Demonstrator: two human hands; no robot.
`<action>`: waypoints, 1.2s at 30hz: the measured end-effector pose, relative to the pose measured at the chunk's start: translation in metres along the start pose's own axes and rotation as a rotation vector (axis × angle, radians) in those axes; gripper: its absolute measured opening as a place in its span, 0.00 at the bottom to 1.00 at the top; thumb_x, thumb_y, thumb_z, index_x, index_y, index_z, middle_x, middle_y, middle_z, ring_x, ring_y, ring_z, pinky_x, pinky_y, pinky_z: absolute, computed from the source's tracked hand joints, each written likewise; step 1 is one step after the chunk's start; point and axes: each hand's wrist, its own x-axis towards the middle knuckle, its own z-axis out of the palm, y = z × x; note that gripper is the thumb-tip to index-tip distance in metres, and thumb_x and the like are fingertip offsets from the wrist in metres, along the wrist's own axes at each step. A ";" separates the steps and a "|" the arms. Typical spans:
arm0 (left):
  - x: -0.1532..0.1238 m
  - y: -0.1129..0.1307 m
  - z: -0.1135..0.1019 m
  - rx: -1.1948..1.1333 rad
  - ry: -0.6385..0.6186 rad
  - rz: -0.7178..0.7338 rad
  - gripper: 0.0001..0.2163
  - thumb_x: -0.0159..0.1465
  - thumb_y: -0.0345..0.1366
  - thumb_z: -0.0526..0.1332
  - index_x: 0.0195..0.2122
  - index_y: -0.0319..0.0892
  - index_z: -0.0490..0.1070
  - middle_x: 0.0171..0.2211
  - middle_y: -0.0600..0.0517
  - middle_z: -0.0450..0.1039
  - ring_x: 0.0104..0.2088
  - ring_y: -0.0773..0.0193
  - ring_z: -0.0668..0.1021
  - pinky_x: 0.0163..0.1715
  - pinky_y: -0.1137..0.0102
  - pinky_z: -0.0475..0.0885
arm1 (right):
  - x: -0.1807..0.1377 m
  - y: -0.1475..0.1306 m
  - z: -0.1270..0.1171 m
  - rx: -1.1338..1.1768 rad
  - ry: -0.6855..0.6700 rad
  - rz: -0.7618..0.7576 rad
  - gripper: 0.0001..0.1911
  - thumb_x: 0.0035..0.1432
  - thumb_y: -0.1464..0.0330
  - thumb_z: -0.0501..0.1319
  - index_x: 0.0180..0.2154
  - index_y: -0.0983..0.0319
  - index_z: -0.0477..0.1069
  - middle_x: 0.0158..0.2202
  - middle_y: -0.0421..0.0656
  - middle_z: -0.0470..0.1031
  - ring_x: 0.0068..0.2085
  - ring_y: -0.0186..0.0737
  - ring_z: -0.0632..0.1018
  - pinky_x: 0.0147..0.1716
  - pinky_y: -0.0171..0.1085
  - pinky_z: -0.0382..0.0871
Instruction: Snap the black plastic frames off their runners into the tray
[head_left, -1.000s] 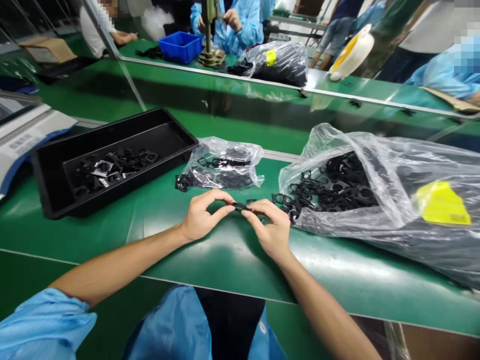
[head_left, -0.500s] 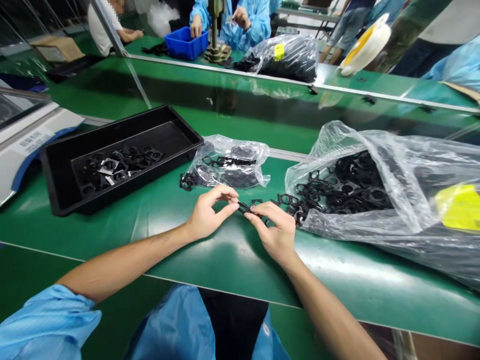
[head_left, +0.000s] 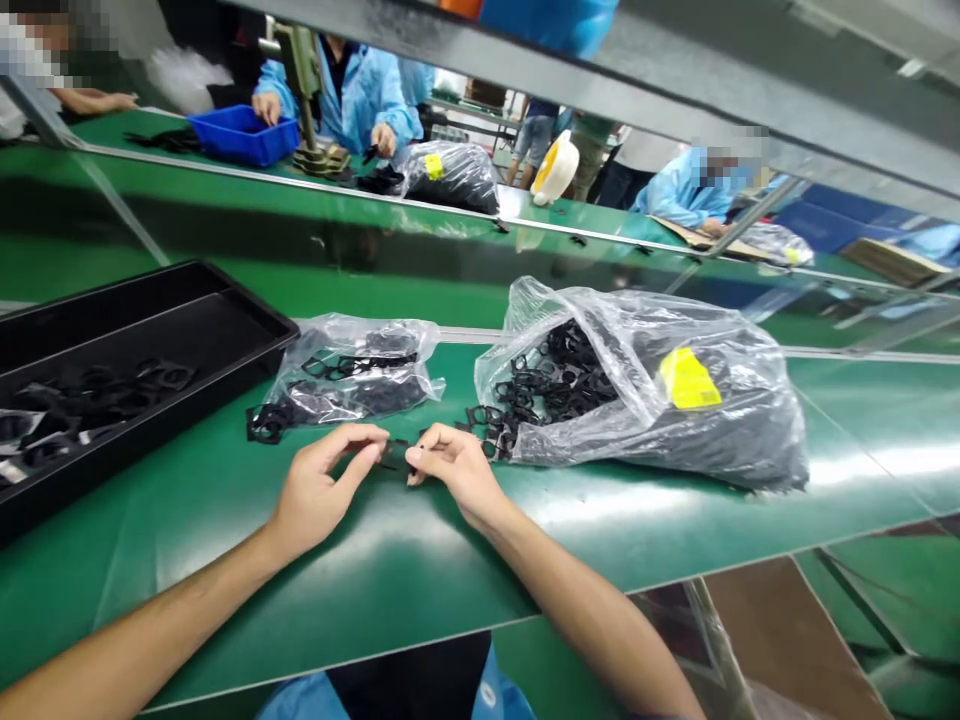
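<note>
My left hand (head_left: pixel 319 487) and my right hand (head_left: pixel 454 466) meet over the green table (head_left: pixel 420 560), both pinched on one small black plastic part (head_left: pixel 394 455) held between their fingertips. Just beyond my left hand lies a small clear bag (head_left: pixel 352 368) of the same black parts, a few spilling out at its left end. To the right of my right hand lies a large clear bag (head_left: pixel 645 400) full of black parts, with a yellow label (head_left: pixel 686 380) on it; its open mouth faces my right hand.
A black tray (head_left: pixel 112 310) with several black parts stands at the left. Beyond a glossy green conveyor (head_left: pixel 420 260), people in blue coats work at a far table with a blue bin (head_left: pixel 241 134), a press (head_left: pixel 311 100) and another dark bag (head_left: pixel 450 175).
The view has swung to the right and up, so tray, bags and hands sit further left in the picture. Both hands stay pinched on the black part between them.
</note>
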 end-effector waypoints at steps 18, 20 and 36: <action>0.004 -0.007 -0.008 0.100 0.000 0.127 0.04 0.65 0.31 0.65 0.38 0.44 0.79 0.35 0.53 0.80 0.35 0.67 0.80 0.39 0.72 0.75 | -0.010 0.002 0.001 -0.494 0.081 -0.517 0.07 0.58 0.64 0.68 0.36 0.60 0.78 0.37 0.44 0.77 0.38 0.38 0.77 0.39 0.37 0.74; 0.004 -0.007 -0.007 0.076 -0.012 0.130 0.04 0.65 0.31 0.65 0.38 0.44 0.80 0.34 0.54 0.80 0.34 0.68 0.80 0.39 0.72 0.74 | -0.011 0.003 0.001 -0.531 0.104 -0.576 0.04 0.60 0.66 0.66 0.35 0.61 0.78 0.35 0.44 0.78 0.37 0.38 0.77 0.38 0.37 0.74; 0.001 -0.008 -0.005 0.039 0.001 -0.002 0.03 0.63 0.35 0.67 0.37 0.46 0.80 0.34 0.54 0.81 0.33 0.67 0.81 0.38 0.73 0.76 | -0.010 0.004 -0.001 -0.537 0.049 -0.547 0.05 0.61 0.66 0.67 0.35 0.61 0.77 0.34 0.43 0.77 0.34 0.36 0.77 0.36 0.36 0.75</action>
